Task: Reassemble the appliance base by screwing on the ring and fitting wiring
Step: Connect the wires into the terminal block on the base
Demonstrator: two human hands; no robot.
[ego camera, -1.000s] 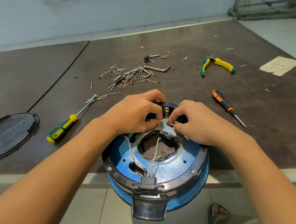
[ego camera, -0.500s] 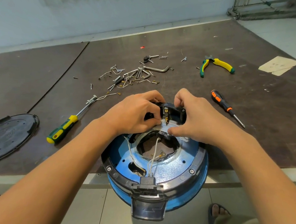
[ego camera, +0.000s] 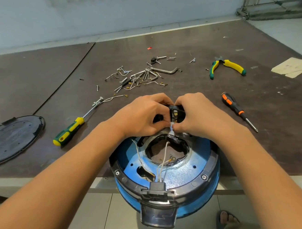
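Where the brown table (ego camera: 251, 157) reaches its left side, a black oval cover (ego camera: 10, 140) lies flat, its face dull and dotted with small holes. Right of it lies a green screwdriver (ego camera: 68, 133) with yellow bands and a bright steel shaft. Farther back, loose screws (ego camera: 140, 76), bent hex keys and short wire ends are scattered in a heap.

At the table's near edge sits the round blue base (ego camera: 178, 177), glossy and speckled, with the black plastic ring (ego camera: 212, 165) seated round its rim and screw heads showing in it. Its middle opening (ragged, edged in dark tape) holds thin white wires (ego camera: 163, 161), which run from a black socket at the near rim; one ends in a small yellow eyelet.

Over the base's far rim, the left hand (ego camera: 143, 113) curls its fingers round a small black block (ego camera: 176, 114) with brass contacts, thumb and finger pinching at a white wire end. The right hand (ego camera: 202, 116) hooks its fingers over the block's top, thumb tucked below.

Right of the hands lies an orange screwdriver (ego camera: 236, 109), with yellow-green pliers (ego camera: 226, 67) behind it and a torn paper scrap (ego camera: 293, 67) at the far right.
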